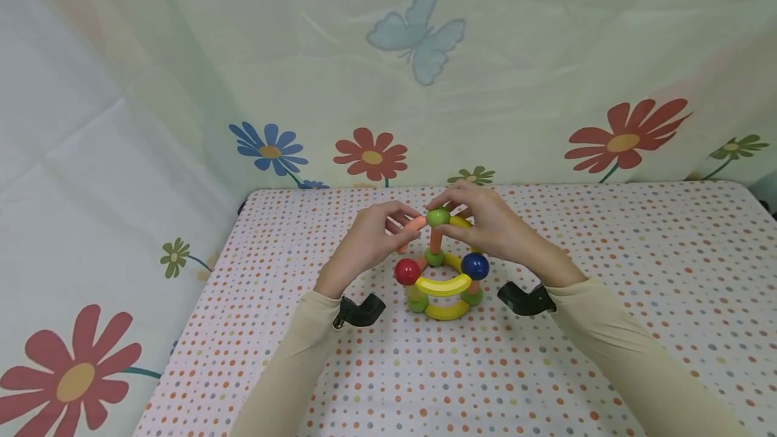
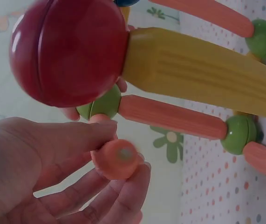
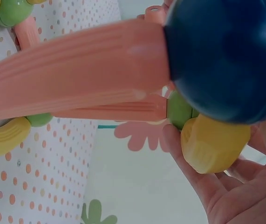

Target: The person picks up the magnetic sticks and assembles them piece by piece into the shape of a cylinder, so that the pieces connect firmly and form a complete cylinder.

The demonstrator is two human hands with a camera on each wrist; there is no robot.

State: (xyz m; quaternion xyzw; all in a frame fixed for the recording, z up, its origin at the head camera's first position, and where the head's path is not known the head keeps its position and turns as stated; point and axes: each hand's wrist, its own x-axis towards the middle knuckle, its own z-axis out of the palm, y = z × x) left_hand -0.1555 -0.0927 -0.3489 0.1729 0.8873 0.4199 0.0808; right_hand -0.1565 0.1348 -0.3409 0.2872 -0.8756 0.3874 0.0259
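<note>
A frame of coloured sticks and balls stands on the table, with a red ball [image 1: 407, 272] at front left and a blue ball [image 1: 475, 266] at front right. Yellow curved sticks [image 1: 443, 286] link its front, one above another. My left hand [image 1: 371, 238] pinches an orange curved stick [image 2: 116, 161] between thumb and fingers, its far end at the upper green ball [image 1: 438, 217]. That ball tops an upright orange stick [image 1: 436, 241] at the back. With thumb and fingers my right hand [image 1: 485, 218] holds the green ball, beside another yellow curved stick [image 3: 212, 144].
Below lies a table with a dotted cloth [image 1: 388, 383]. A flowered curtain [image 1: 522, 73] hangs behind it and along the left. Each wrist carries a small black camera mount [image 1: 527, 299].
</note>
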